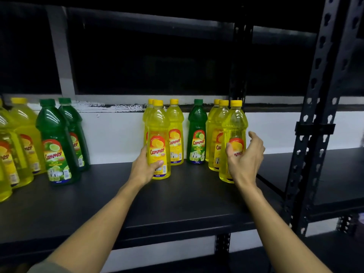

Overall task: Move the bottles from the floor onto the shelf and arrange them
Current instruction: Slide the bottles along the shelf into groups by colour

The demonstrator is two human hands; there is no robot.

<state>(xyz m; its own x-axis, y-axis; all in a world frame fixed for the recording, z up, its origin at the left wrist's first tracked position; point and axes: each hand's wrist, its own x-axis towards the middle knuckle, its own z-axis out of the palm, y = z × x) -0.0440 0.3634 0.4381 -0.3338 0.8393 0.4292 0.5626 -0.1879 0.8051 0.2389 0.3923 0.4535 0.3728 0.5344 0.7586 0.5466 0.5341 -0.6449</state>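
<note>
On the black shelf [187, 200] stand several yellow and green "Cammer" bottles. My left hand [144, 169] grips a yellow bottle [158, 133] low on its label, thumb across the front, and the bottle stands upright on the shelf. My right hand [245, 160] is spread loosely around another upright yellow bottle [234, 123] at the right. Its thumb lies against the label, and its fingers are held apart from the bottle's right side. Behind these stand more yellow bottles [175, 133], a green bottle [197, 133] and a yellow pair [214, 133].
At the left stands a cluster of two green bottles [56, 142] and several yellow ones [25, 134]. A perforated black upright [315, 107] rises right of my right hand, with a neighbouring shelf bay [338, 174] beyond. A white wall band runs behind the bottles.
</note>
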